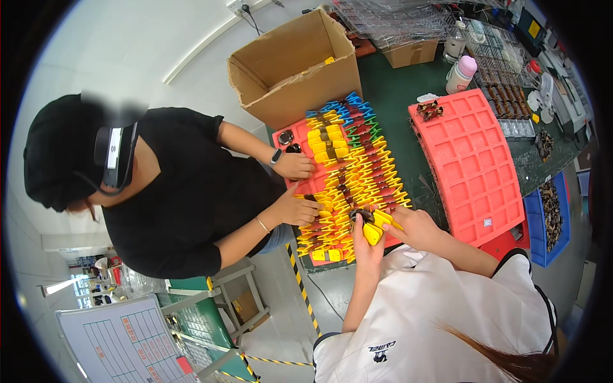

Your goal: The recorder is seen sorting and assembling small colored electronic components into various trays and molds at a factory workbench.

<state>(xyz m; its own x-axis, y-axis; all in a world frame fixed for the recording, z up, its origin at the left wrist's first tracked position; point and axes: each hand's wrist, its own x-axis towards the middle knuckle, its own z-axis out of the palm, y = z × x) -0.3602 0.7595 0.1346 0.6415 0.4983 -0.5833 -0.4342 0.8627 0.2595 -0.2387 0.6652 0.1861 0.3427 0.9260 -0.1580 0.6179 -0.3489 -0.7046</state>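
My left hand [368, 254] is closed around a yellow plastic spring clamp [372, 234], with a small dark piece [363, 215] at its far end. Beside it, my right hand [416, 230] has its fingers closed on another yellow clamp [382, 218]. The two clamps are close together; whether both grip the same dark piece, I cannot tell. Just beyond my hands, rows of yellow clamps [377, 182] pinching dark brown parts lie packed on a red tray [281, 138]. Several blue clamps [348, 110] and green clamps [371, 127] stand at its far end.
At the left, a person in black [185, 172] reaches both hands [295, 165] over the tray. A cardboard box [290, 70] stands beyond. To the right are stacked red gridded trays [476, 166], a blue bin of small parts [549, 220] and a pink-capped bottle [461, 74].
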